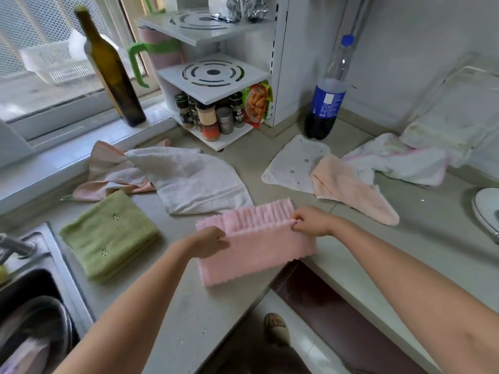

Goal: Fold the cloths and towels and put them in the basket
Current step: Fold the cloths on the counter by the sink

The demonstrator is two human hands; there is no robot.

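Hands both pinch the pink ribbed cloth [256, 244], which sits at the counter's [189, 314] inner corner edge, front part overhanging. Left hand [209, 242] grips the cloth's left side, fingers closed on the fabric. Right hand [310, 221] grips the cloth's upper right corner, fingers closed on it too. Far edge of the pink cloth is lifted and folded partway over.

Relative to the pink cloth: folded green towel [109, 234] lies flat to its left, near the sink [35, 292]. White-grey towel [194, 182] lies unfolded just behind it, touching or nearly touching the far edge; cannot tell which. Pink-and-white crumpled cloth [110, 171] is behind-left, partly under the white-grey towel. Peach cloth [351, 190] is behind-right, lying over a white star-print cloth [291, 163]. White cloth with pink trim [399, 163] is further right of those, crumpled. Spice rack [213, 101] stands well behind, dark glass bottle [113, 71] behind-left on the sill, cola bottle [326, 95] behind-right. White basket [56, 63] shows far behind-left, beyond the window glass.
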